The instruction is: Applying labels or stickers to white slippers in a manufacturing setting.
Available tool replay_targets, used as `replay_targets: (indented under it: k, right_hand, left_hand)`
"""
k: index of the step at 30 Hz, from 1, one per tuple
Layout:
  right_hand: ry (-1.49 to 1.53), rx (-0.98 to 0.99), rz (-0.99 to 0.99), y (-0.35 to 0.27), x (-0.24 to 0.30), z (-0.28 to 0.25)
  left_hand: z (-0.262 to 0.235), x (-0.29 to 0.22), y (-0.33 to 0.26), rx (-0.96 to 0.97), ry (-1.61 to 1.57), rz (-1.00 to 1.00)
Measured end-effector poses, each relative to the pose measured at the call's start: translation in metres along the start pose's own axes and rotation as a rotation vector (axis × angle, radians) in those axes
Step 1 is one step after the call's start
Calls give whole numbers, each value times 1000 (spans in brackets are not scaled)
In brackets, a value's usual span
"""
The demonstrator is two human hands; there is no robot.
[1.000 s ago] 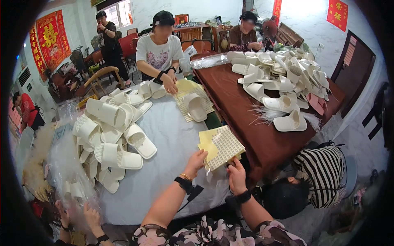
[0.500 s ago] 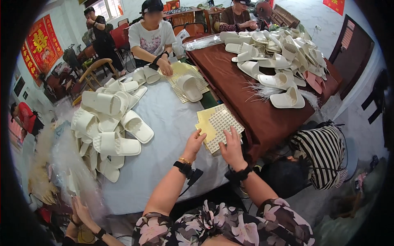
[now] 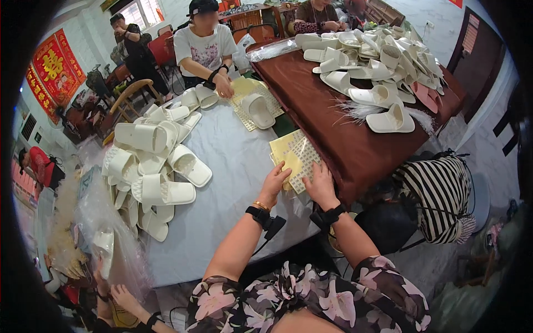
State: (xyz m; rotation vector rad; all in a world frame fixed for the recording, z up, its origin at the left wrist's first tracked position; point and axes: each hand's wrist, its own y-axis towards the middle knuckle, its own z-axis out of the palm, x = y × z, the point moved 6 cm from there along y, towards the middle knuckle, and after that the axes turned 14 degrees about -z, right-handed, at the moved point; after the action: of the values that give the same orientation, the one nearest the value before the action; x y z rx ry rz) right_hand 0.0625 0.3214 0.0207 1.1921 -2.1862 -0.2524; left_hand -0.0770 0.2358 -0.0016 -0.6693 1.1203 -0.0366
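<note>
A stack of yellow sheets of small printed stickers (image 3: 294, 154) lies on the pale cloth beside the brown-covered table. My left hand (image 3: 275, 182) is at the stack's near left edge, its fingers apart and touching the paper. On the opposite edge rests my right hand (image 3: 320, 184), fingers stretched over the sheets. Neither hand grips anything that I can see. Farther off, one cream slipper (image 3: 258, 111) sits on more sticker sheets (image 3: 244, 90), with a co-worker's hand (image 3: 223, 86) beside them. A heap of cream slippers (image 3: 164, 189) stands to my left.
More cream slippers (image 3: 373, 96) and a pink one (image 3: 426, 97) are piled on the brown-covered table (image 3: 311, 111). A person in stripes (image 3: 436, 200) bends low at the right. At lower left, another person's hands (image 3: 125, 297) are near a slipper and clear plastic (image 3: 119, 233).
Both my hands have come down onto the edges of the sticker sheets, from hovering around them. At lower left, the other person's hands have parted, with a slipper now visible there.
</note>
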Motion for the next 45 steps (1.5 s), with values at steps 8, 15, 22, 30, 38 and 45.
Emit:
replay_targets:
  k: [8, 15, 22, 30, 38, 45]
  right_hand:
    - [-45, 3, -44, -7, 14, -7]
    - [-156, 92, 6, -10, 25, -8]
    - [-22, 79, -193, -17, 61, -8]
    - [446, 423, -49, -51, 84, 40]
    - [287, 316, -164, -58, 88, 36]
    - [205, 260, -161, -58, 93, 36]
  left_hand:
    - [-21, 9, -9, -107, -50, -7]
    - [-42, 22, -26, -149, -96, -74]
    - [-93, 43, -71, -226, -23, -47]
    - [-194, 26, -159, -792, 708, 231]
    - [-262, 18, -169, -1176, 870, 350]
    - [-264, -10, -131, -1067, 794, 500]
